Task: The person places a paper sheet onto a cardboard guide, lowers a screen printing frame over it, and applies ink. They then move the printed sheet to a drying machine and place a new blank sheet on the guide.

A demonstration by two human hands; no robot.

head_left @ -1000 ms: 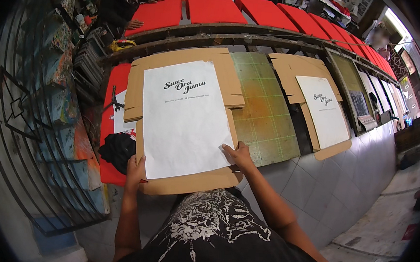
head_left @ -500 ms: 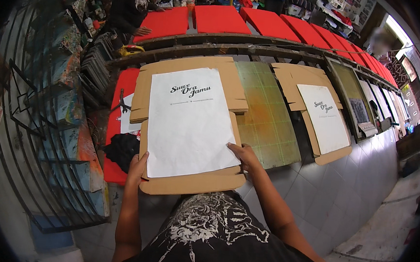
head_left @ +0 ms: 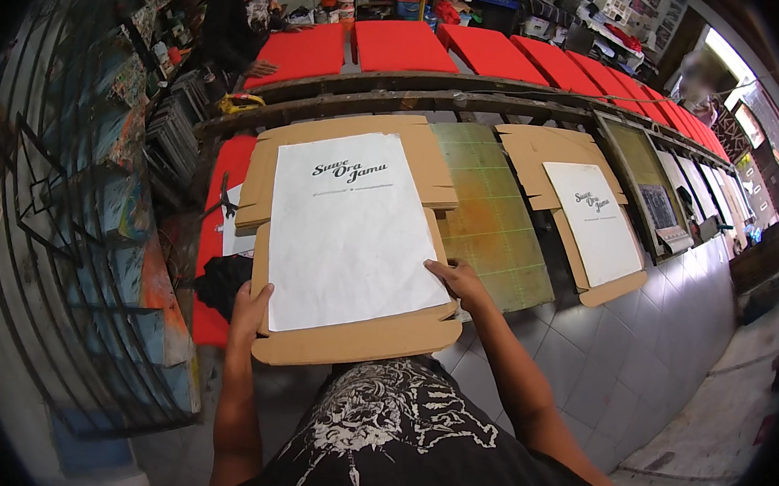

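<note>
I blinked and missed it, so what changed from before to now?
Only the view tipped up a little. Nothing was visibly moved, taken or let go. The left hand and right hand stay at the sides of the white sheet on the cardboard; the red panels stayed too.

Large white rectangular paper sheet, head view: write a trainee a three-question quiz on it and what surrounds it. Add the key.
1. True or false: the bare right hand is at the lower right edge of the large white rectangular paper sheet.

2. Which lies directly right of the sheet?
a) crumpled black cloth
b) flat greenish-brown board with grid lines
c) dark metal tool with a forked end

3. Fill in: the sheet lies over flat brown ____.

Key: 1. True. 2. b. 3. Cardboard.
</note>
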